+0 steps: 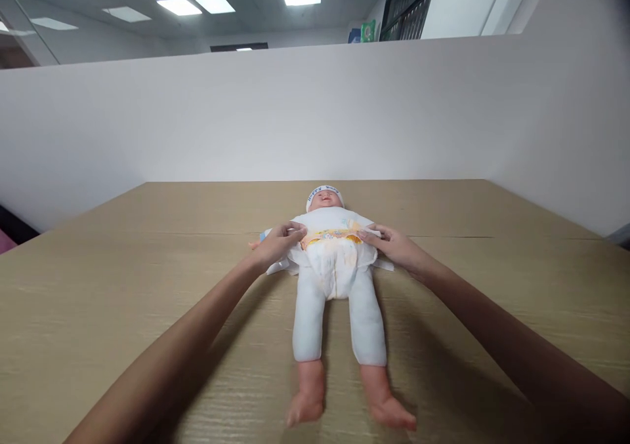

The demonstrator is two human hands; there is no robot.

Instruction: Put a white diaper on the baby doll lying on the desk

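A baby doll (310, 319) in white clothes and a printed white headband lies on its back, its feet toward me. Round its hips sits a white diaper (337, 267) with a yellow and orange patterned waistband. My left hand (283, 242) is closed on the diaper's waist edge at the left, thumb and fingers pinched together. On the other side, my right hand (388, 242) pinches the right end of the same waistband. White side flaps of the diaper spread out below both hands. The doll's own hands are mostly hidden.
The doll lies on a wood-grain table (147, 339). A white partition wall (295, 116) rises behind the table's far edge and along its sides. Beyond it, a green package (367, 31) and a dark window grille (408, 4) show.
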